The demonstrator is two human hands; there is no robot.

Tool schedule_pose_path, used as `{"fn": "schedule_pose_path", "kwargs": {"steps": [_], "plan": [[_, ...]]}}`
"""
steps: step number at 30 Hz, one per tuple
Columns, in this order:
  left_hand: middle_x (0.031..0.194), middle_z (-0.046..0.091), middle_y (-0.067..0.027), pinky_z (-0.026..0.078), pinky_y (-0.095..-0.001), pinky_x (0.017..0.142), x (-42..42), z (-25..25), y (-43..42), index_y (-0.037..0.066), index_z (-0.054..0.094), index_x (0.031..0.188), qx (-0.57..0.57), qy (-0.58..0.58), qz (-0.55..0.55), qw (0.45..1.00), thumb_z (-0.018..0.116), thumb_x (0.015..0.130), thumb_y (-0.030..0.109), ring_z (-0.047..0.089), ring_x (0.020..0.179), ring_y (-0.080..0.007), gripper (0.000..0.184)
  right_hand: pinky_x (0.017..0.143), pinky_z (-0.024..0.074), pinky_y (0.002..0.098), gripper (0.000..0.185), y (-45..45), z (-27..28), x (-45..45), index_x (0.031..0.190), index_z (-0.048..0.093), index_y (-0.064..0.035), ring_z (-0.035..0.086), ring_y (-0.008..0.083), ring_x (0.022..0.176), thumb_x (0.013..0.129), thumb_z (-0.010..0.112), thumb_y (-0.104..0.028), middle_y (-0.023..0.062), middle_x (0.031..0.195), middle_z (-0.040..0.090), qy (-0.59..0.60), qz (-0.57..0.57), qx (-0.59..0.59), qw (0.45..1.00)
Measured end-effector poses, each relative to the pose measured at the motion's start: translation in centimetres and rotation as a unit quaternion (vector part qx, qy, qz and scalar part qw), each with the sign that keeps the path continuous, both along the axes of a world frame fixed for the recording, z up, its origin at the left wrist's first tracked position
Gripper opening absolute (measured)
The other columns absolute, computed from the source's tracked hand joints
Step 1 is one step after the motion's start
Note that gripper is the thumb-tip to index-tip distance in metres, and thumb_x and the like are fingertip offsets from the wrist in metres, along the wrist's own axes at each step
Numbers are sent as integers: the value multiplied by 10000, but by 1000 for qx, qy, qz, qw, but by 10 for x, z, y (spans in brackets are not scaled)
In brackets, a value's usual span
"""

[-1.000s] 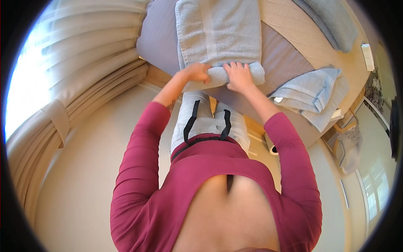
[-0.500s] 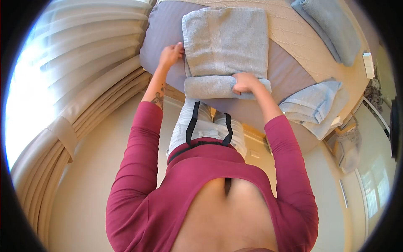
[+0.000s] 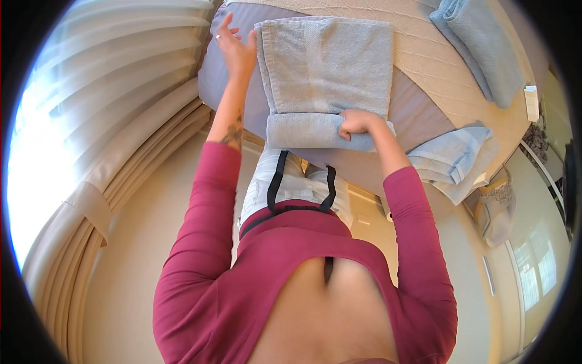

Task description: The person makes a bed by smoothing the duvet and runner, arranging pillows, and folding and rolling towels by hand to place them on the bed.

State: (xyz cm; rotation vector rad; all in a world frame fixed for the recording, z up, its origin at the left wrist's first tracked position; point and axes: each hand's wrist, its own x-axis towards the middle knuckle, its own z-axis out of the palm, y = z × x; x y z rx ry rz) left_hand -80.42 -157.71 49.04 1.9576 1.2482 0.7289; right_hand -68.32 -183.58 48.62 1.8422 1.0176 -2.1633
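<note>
A light blue-grey towel [image 3: 348,67] lies on the bed, its near end rolled into a thick cylinder and its far part flat and folded. My right hand [image 3: 357,123] is closed on the right part of the roll, fingers curled over its top. Raised beside the towel's far left corner is my left hand [image 3: 236,51], open with fingers apart and a ring on one of them. It holds nothing. Whether its thumb touches the towel's edge I cannot tell.
The bed has a lavender sheet [image 3: 418,100] and a cream quilted cover [image 3: 424,60]. A folded blue towel [image 3: 479,51] lies at the far right, and a crumpled blue cloth [image 3: 451,158] nearer. Curtains [image 3: 145,145] hang at the left; a glossy cabinet [image 3: 536,261] stands right.
My left hand has moved up and away along the towel's left edge, its fingers spreading. My right hand stays on the roll.
</note>
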Motion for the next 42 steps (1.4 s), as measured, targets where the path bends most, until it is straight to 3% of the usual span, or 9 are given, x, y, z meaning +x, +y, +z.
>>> {"fn": "schedule_pose_path", "kwargs": {"steps": [5, 8, 14, 21, 26, 29, 31, 35, 42], "plan": [[1024, 563, -105, 423, -392, 790, -45, 53, -119, 120, 507, 1109, 78, 260, -522, 809, 747, 574, 319, 557, 937, -253, 619, 572, 428, 355, 399, 21, -15, 16, 776, 634, -22, 554, 305, 662, 429, 602, -216, 191, 743, 604, 26, 62, -72, 995], [1005, 577, -97, 413, -388, 827, -44, 35, -130, 116, 522, 1125, 36, 370, -534, 759, 744, 506, 354, 538, 992, -247, 700, 647, 445, 353, 435, 17, -13, 19, 834, 637, -32, 567, 316, 723, 460, 601, -250, 179, 829, 611, 53, 27, -103, 993], [1004, 595, -169, 433, -391, 805, -17, 11, -77, 73, 563, 1077, -297, 346, -563, 690, 720, 497, 301, 567, 926, -313, 643, 920, 363, 429, 638, -11, 80, -29, 1178, 480, -125, 461, 296, 1093, 569, 658, -187, 141, 1140, 508, -392, 38, 429, 813], [950, 613, -189, 459, -387, 776, -62, 21, -65, 37, 581, 1045, -273, 156, -374, 873, 680, 603, 511, 594, 859, -332, 656, 667, 451, 369, 534, 37, 15, 37, 955, 590, -71, 579, 295, 781, 434, 663, -167, 138, 835, 616, -128, 4, 287, 949], [1048, 570, -204, 386, -403, 888, -22, 47, -52, 66, 568, 1072, -318, 356, -214, 852, 671, 612, 547, 540, 1008, -299, 674, 560, 429, 354, 407, 80, 9, 67, 824, 617, -45, 555, 277, 643, 428, 593, -134, 141, 719, 614, -33, -19, 109, 993], [1139, 503, -122, 285, -549, 910, -6, 60, -92, 143, 449, 1203, 117, 362, -352, 855, 712, 548, 519, 438, 1092, -369, 800, 574, 433, 342, 423, 89, -2, 73, 839, 608, -5, 552, 270, 644, 438, 598, -141, 140, 734, 615, 2, -17, 19, 1000], [1132, 504, -119, 281, -546, 910, -6, 51, -81, 155, 440, 1209, 103, 409, -371, 827, 720, 523, 524, 439, 1093, -362, 828, 608, 451, 343, 462, 93, -1, 75, 895, 590, 19, 564, 289, 670, 473, 611, -167, 146, 770, 615, -6, -29, -11, 999], [1045, 561, -116, 329, -500, 891, 13, 46, -49, 174, 493, 1165, 38, 461, -430, 775, 733, 476, 542, 487, 1049, -334, 818, 876, 408, 376, 701, 60, 35, 54, 1199, 459, -98, 517, 289, 1012, 556, 669, -281, 111, 1088, 544, -227, -5, 315, 922], [844, 637, -146, 464, -360, 758, -15, 30, -10, 83, 568, 1083, -196, 432, -299, 828, 670, 479, 663, 591, 891, -319, 844, 872, 342, 534, 870, 38, 21, 35, 1285, 351, -237, 441, 283, 1089, 510, 744, -263, 96, 1220, 424, -421, 133, 438, 783]]}}
